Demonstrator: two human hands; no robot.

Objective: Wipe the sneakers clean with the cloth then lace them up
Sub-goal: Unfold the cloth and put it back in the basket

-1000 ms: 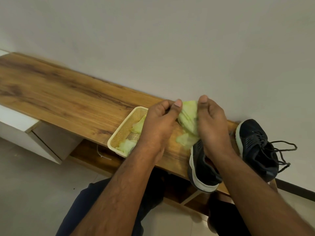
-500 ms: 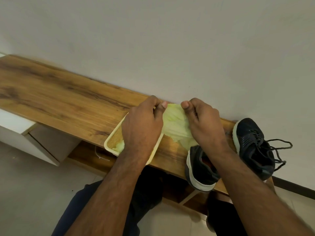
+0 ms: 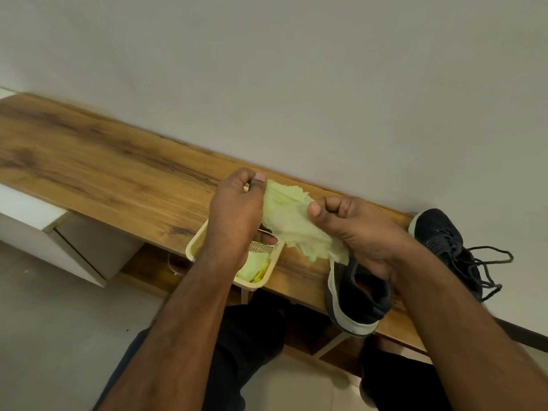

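Cloth [image 3: 292,223] pale green, crumpled; left hand [image 3: 234,215], right hand [image 3: 358,229] pinch it.

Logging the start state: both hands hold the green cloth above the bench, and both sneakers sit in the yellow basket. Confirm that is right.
Not quite. In the head view, the left hand and right hand do hold the green cloth, but both sneakers sit on the bench, beside the yellow basket, not in it.

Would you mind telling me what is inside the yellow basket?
In the basket, light green cloth lies bunched at its near end on the mesh floor. The left hand and forearm cover much of the rest, so anything else inside cannot be seen.
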